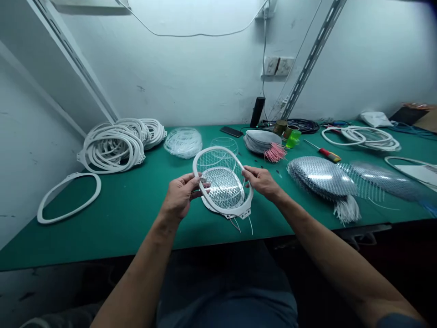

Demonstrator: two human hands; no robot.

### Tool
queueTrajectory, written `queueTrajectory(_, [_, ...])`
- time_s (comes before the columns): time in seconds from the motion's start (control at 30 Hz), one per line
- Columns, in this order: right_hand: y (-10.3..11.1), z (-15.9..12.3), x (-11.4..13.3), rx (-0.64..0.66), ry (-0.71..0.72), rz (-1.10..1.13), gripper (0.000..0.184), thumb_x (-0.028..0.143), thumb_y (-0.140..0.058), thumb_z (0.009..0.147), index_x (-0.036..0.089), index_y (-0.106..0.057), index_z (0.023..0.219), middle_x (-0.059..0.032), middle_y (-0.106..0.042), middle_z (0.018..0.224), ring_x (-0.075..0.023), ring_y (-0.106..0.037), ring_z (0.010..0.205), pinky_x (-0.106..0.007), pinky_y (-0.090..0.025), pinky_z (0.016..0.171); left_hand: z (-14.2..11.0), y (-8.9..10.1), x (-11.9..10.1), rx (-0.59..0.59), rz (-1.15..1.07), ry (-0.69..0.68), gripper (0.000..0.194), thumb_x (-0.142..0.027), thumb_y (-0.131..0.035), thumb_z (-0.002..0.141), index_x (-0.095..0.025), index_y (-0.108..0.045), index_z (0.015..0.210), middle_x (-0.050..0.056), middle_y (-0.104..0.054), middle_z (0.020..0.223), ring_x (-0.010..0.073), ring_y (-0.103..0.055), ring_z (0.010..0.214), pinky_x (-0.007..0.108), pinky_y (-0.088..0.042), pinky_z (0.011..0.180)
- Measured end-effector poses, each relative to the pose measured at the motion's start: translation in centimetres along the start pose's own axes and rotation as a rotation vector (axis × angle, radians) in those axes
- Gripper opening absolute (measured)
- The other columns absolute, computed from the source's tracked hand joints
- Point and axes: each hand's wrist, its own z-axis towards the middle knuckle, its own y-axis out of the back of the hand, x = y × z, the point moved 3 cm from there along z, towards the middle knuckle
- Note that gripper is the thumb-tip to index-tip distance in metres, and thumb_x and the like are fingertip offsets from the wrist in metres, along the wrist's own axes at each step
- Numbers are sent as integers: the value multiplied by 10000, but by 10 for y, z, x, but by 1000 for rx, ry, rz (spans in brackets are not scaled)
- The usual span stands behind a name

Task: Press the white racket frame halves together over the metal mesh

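Observation:
My left hand [180, 193] pinches the left rim of a white oval racket-head frame [218, 149]. On the opposite rim, my right hand [263, 182] grips the same frame with thumb and fingers. The frame is tilted above the table, and thin wires [251, 225] hang from its holed lower end. Through its opening shows a shiny metal mesh sheet [223, 184]. Beneath it, partly hidden, lies a second white frame [209, 206]. Whether the mesh touches the held frame, I cannot tell.
White frames [116, 143] are heaped at the back left, with a single frame [69, 198] in front. Clear rings [183, 142], grey mesh [262, 140] and pink wires [275, 152] lie behind. Stacked silver mesh [321, 175], white wires [347, 209] and a screwdriver [329, 154] are rightward.

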Motion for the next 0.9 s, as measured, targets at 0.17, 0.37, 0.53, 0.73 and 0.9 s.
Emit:
queueTrajectory(0.17, [-9,-7,-11,27,-128,305,440,595,-698,824,172,-716,703,14,-595,560,-117,-504,499,-258,-418,493,15,6,18,88,-46,80,229,-174,-753,842,-65,-721,1041,135,-779,836,236,-776,750,368,-662,696])
queueTrajectory(0.37, [-14,-15,-31,-127,-198,317,396,495,-758,780,175,-818,1004,-5,-731,714,-161,-612,617,-284,-494,588,32,10,39,31,-56,155,216,-164,-776,833,-53,-714,1008,150,-775,846,220,-769,727,353,-648,710])
queueTrajectory(0.53, [-21,-22,-52,-213,-178,193,342,459,-740,812,195,-834,1007,-33,-801,918,-248,-724,862,-326,-565,747,40,7,58,-116,-31,106,249,-183,-831,793,-104,-655,950,56,-734,794,168,-740,665,334,-638,705])
queueTrajectory(0.73, [-26,-26,-59,-192,-182,143,343,444,-718,840,191,-824,1046,-26,-797,947,-247,-726,897,-328,-565,806,43,6,72,-227,57,39,325,-165,-784,794,-112,-633,1076,22,-729,770,147,-714,625,262,-584,613])
queueTrajectory(0.9, [-29,-25,-56,-203,-210,137,367,474,-672,868,176,-823,1021,-11,-762,824,-188,-666,692,-275,-510,608,37,4,66,-202,91,-12,369,-179,-818,749,-124,-679,1087,80,-770,994,174,-743,865,266,-599,752])
